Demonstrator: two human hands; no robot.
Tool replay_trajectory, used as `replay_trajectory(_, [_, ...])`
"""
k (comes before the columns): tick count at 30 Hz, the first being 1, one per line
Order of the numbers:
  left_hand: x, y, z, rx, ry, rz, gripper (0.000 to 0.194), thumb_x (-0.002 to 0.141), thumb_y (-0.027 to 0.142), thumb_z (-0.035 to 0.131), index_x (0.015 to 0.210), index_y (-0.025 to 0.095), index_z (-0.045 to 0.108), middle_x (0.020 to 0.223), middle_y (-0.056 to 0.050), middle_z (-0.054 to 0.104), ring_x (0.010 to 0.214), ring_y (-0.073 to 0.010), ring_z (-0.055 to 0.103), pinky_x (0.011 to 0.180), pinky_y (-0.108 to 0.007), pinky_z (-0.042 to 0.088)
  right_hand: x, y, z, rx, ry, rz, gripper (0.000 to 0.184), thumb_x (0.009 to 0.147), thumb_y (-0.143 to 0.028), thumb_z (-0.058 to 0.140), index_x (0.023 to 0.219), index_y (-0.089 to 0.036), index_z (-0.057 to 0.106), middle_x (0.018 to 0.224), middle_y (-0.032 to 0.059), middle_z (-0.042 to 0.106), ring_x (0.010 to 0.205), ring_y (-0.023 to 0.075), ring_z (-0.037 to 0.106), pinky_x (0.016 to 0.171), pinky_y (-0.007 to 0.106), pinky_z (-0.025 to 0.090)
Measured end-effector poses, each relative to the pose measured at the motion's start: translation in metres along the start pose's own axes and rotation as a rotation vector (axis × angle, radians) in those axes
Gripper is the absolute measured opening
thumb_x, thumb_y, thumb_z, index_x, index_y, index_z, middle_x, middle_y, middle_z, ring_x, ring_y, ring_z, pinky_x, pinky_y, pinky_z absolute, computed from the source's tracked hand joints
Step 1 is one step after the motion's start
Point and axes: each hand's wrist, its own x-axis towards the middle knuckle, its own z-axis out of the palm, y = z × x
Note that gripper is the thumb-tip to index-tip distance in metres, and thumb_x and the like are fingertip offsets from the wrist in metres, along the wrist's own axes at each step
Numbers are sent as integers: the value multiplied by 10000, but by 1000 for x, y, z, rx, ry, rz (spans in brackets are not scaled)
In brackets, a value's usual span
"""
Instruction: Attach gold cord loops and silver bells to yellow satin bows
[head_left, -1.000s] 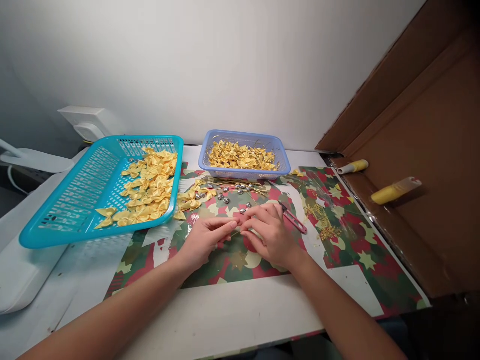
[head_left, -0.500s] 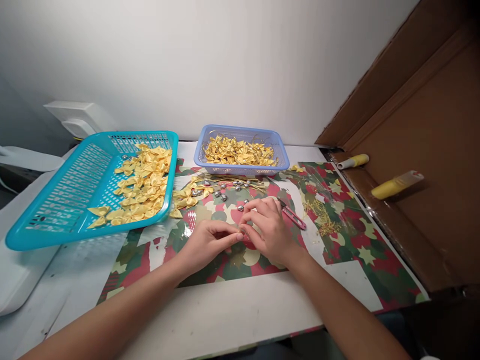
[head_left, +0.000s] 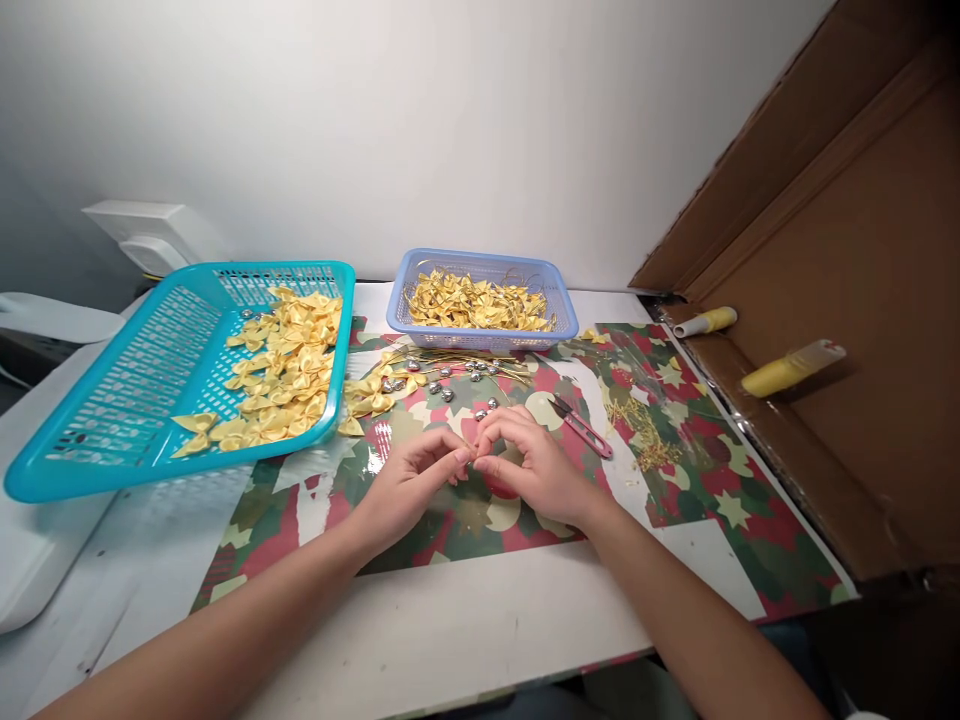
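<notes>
My left hand (head_left: 416,480) and my right hand (head_left: 529,460) meet fingertip to fingertip above the patterned mat (head_left: 465,540). Both are pinched closed, thumb against forefinger. Whatever lies between the fingertips is too small and too covered to make out. Just beyond the fingers are several small silver bells (head_left: 448,395). Gold cords (head_left: 465,360) stretch across the mat behind the bells. To the right of my right hand lies a pair of pink thread snips (head_left: 583,430), blades pointing away to the left. Loose yellow satin bows (head_left: 371,398) rest left of the bells.
A turquoise basket (head_left: 169,340) at the left holds many yellow bows and a few bells. At the back, a lilac basket (head_left: 484,338) holds bows with gold cord. Gold cord clippings (head_left: 649,440) lie at the right, near a cardboard wall (head_left: 847,240) with two yellow tubes (head_left: 791,368).
The fingers of my right hand have curled down, and its fingertips have come against those of my left hand. The snips now show more fully. The camera view has shifted slightly.
</notes>
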Motion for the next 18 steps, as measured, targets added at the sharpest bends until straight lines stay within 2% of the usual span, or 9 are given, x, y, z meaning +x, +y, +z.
replay_trajectory(3, [0,1,0,33,24,4,236,892,365,560,748,186,620,677,23,539,630,-107,465,562,-217,347,0,-1,2,1,55,-11,118,885,-197,604,779,-229,563,933,4,629,979,178,503,895,338,407])
replay_trajectory(6, [0,2,1,43,25,40,224,898,357,552,771,191,633,751,11,576,634,-107,460,568,-227,347,0,-1,3,0,108,-25,82,865,-186,634,861,-240,572,969,1,630,991,172,515,892,324,412])
replay_trajectory(8, [0,2,1,55,20,65,212,902,339,547,776,193,635,781,9,592,641,-108,463,584,-232,354,0,-1,3,-15,94,-31,90,867,-189,633,893,-246,569,979,0,624,990,171,516,892,324,409])
replay_trajectory(13, [1,1,1,85,3,88,200,909,311,516,770,192,598,798,0,587,709,-134,492,644,-252,370,-1,-1,2,-109,15,-63,107,910,-195,571,825,-230,516,940,3,587,949,170,493,871,326,396])
replay_trajectory(18, [0,5,1,220,66,176,264,903,287,466,658,195,502,744,3,467,735,-154,445,682,-274,356,-2,-2,1,-202,32,-117,106,920,-210,561,826,-226,515,955,10,603,959,177,482,850,332,381])
